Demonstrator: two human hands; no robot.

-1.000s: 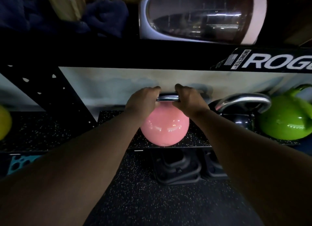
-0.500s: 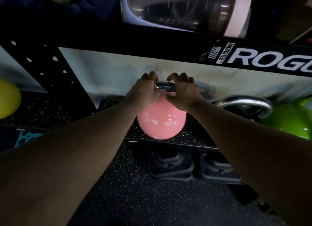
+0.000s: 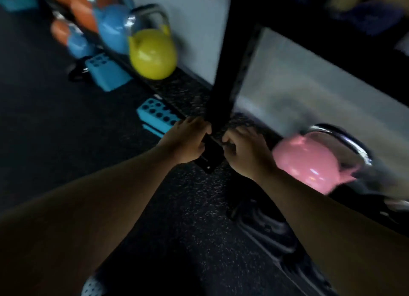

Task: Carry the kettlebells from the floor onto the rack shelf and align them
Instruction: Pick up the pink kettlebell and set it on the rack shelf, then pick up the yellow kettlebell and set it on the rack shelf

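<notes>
The view is tilted and smeared by motion. The pink kettlebell (image 3: 307, 163) sits on the speckled rack shelf (image 3: 177, 90), close to its front edge, with its steel handle (image 3: 345, 138) arching up toward the wall behind. Neither hand is on it. The right hand (image 3: 245, 154) hangs just beside the pink bell, on its left, fingers curled loosely inward and holding nothing. The left hand (image 3: 186, 141) is on the other side of the black rack upright (image 3: 223, 70), fingers partly bent and also empty, its fingertips at or very near the foot of the upright; the blur hides whether they touch it. Further along the same shelf, past the upright, stands a yellow kettlebell (image 3: 152, 52), then a blue kettlebell (image 3: 111, 28) beside it, and orange ones (image 3: 81, 6) beyond. Light blue blocks with round holes (image 3: 158, 115) lie on the dark speckled floor (image 3: 188, 229) under the shelf's front edge.
</notes>
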